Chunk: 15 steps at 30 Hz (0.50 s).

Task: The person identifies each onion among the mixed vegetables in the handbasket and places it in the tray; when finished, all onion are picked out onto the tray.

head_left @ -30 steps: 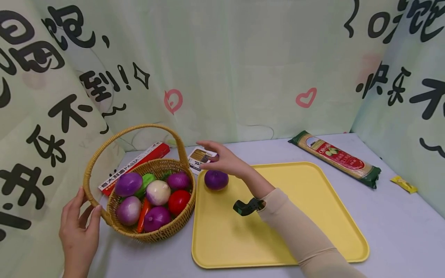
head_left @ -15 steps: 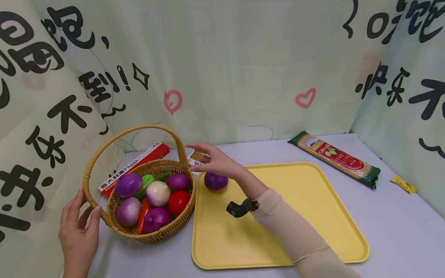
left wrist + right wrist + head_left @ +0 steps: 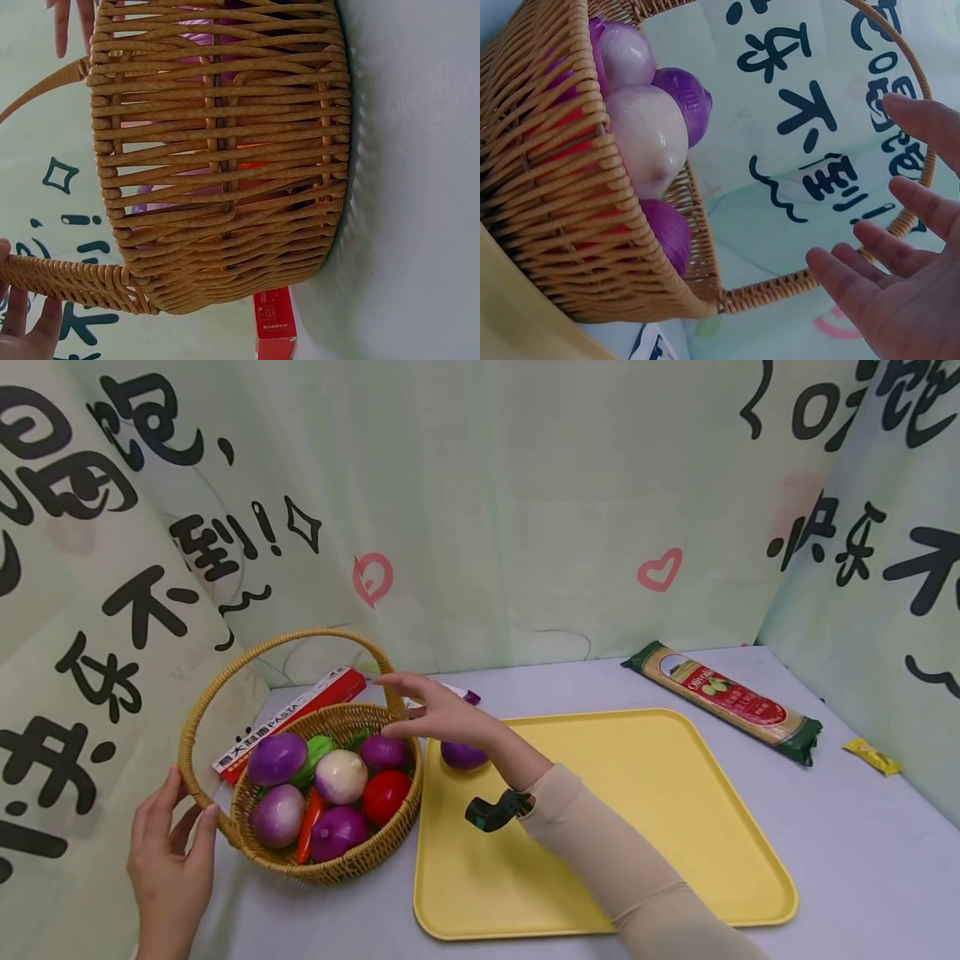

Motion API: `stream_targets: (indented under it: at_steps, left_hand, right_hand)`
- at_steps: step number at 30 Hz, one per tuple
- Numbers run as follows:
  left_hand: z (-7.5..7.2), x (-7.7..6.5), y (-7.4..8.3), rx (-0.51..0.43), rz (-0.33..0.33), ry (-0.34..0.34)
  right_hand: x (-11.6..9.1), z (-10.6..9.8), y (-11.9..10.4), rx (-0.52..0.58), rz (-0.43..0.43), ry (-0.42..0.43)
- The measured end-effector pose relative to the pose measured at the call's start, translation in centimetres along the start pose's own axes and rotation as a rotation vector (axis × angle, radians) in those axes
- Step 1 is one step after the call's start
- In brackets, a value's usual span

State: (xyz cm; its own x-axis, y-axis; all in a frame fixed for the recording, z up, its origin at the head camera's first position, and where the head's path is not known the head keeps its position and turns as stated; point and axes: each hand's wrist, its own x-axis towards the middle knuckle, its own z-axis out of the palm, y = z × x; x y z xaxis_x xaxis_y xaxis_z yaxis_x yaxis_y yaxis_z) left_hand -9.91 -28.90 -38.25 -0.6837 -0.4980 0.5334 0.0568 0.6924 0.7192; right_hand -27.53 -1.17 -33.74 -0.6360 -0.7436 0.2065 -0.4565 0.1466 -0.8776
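A wicker basket (image 3: 378,850) stands on the left side of the table. It holds purple onions (image 3: 339,833), a white-and-purple onion (image 3: 341,777), a tomato (image 3: 387,797), a slim orange-red vegetable (image 3: 310,827) and something green. My left hand (image 3: 171,852) pinches the near-left foot of the basket's handle (image 3: 288,639) between thumb and fingers. Beside the far-right end of that handle is my right hand (image 3: 442,714), fingers spread with nothing in them; the right wrist view shows the fingers (image 3: 915,199) overlapping the handle. A purple round vegetable (image 3: 462,756) on the yellow tray is partly hidden behind the right wrist.
The yellow tray (image 3: 637,827) lies right of the basket. Behind the basket is a red pasta box (image 3: 337,687). A long pasta packet (image 3: 723,702) and a small yellow packet (image 3: 872,757) lie at the right. Printed curtains (image 3: 525,527) enclose the table.
My right hand has moved left from above the tray's purple vegetable to the far-right end of the basket's handle. The left hand and basket have stayed in place.
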Motion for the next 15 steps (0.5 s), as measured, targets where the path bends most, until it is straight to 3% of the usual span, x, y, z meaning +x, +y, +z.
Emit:
stream_targets:
  at_steps: [7, 15]
  left_hand:
    - [-0.1, -0.1, 0.0, -0.016, 0.006, 0.003]
    - [-0.1, 0.0, 0.0, -0.063, 0.074, 0.015]
  right_hand:
    - [1.0, 0.9, 0.0, -0.008, 0.020, -0.019]
    - [1.7, 1.6, -0.2, 0.008, 0.018, -0.027]
